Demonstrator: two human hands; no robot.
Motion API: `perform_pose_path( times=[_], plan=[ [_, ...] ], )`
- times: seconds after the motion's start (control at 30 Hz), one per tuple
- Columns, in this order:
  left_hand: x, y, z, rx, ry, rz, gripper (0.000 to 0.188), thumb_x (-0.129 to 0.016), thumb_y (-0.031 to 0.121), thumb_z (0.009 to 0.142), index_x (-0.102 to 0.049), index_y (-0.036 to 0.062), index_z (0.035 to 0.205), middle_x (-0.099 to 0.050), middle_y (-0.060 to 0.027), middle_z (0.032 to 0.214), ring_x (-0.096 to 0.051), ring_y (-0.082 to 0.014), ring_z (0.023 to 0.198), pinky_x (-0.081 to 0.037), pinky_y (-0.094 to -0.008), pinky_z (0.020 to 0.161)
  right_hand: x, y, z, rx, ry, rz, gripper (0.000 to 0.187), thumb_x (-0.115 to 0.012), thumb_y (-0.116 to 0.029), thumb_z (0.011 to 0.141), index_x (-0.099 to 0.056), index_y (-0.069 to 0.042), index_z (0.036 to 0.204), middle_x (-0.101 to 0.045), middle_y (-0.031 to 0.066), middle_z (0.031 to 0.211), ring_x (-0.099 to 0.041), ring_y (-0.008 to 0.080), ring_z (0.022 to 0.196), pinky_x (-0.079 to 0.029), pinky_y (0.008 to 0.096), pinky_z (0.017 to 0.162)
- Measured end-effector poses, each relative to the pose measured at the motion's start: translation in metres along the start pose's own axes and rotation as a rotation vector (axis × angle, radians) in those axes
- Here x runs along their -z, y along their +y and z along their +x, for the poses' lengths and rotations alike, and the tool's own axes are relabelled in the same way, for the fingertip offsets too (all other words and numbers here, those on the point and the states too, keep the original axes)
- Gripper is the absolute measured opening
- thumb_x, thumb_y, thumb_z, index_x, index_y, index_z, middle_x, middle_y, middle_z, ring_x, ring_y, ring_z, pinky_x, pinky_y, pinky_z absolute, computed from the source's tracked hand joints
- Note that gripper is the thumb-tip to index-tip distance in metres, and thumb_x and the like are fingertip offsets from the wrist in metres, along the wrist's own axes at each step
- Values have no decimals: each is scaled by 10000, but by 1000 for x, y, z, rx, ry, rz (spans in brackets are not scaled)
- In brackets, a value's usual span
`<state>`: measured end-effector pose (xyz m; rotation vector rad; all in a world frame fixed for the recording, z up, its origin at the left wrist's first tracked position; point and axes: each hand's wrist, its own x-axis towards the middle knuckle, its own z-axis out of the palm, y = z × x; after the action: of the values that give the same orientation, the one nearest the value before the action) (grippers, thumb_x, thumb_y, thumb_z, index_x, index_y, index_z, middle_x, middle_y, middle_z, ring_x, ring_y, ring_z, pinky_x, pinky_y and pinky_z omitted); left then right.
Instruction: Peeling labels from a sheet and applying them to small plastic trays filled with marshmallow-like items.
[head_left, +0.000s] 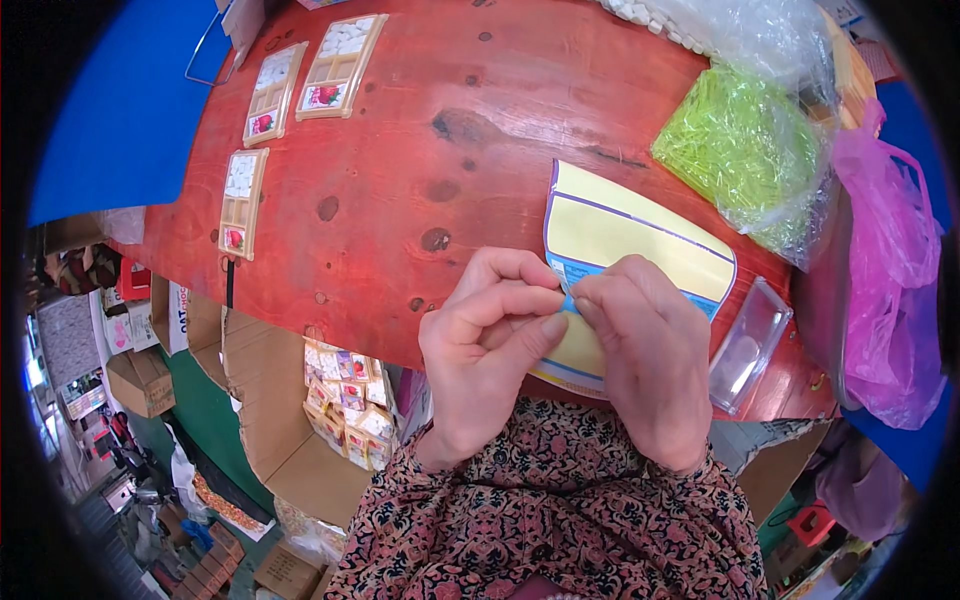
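Both my hands meet over a yellow card (640, 228) with a purple border and a blue band, at the near edge of the red table. My left hand (485, 350) has its thumb and fingertips pinched together. Against them, the fingertips of my right hand (650, 350) are closed too. A small bluish, shiny bit shows between the two sets of fingertips, too hidden to name. To the right of my right hand lies a clear plastic tray (750, 345).
Far left on the red table (400, 130) are three divided trays (240, 200) with white pieces and red-printed cards. A bag of yellow-green strips (740, 150) and a pink plastic bag (885, 270) sit right. Below the edge stands a cardboard box (265, 400) of filled packs (350, 400).
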<state>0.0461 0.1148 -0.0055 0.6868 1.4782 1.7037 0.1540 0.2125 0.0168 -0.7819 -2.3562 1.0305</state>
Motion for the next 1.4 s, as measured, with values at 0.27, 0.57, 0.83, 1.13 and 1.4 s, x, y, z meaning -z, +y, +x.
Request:
perform_pose_path(
  times=[0.27,0.57,0.83,1.13,1.4],
  plan=[
    [-3,0,-2,60,35,-73,120,-625,-113,780,-634,-59,886,-512,-66,1028,-531,-89,913,-444,-181,762,2,0,2,2,-38,23,106,-636,-10,759,-586,8,850,-509,124,719,-536,279,640,-417,339,557],
    [-4,-6,-3,48,44,5,134,-611,-135,774,-632,-59,882,-512,-63,1029,-536,-65,868,-446,-163,721,1,1,2,-19,-42,5,72,-612,-10,776,-584,9,840,-495,136,705,-530,297,634,-412,352,560],
    [-2,-13,-2,5,40,-59,121,-617,-116,787,-632,-59,892,-510,-62,1032,-541,-70,890,-457,-175,753,0,3,2,-73,-47,60,68,-602,-25,788,-581,10,841,-503,138,711,-538,303,649,-417,349,578],
    [1,-16,-4,31,51,-72,118,-612,-106,798,-631,-56,903,-509,-62,1043,-540,-78,910,-456,-187,771,-13,3,0,-65,-6,-5,48,-601,-9,784,-566,10,810,-512,136,719,-534,312,650,-417,347,583],
    [21,-38,-7,20,182,-25,139,-613,-111,772,-633,-51,896,-522,-62,1021,-524,-90,894,-435,-203,762,0,29,-8,-423,342,474,118,-535,-83,911,-548,-6,823,-581,27,794,-557,115,686,-452,269,589]
  ],
)
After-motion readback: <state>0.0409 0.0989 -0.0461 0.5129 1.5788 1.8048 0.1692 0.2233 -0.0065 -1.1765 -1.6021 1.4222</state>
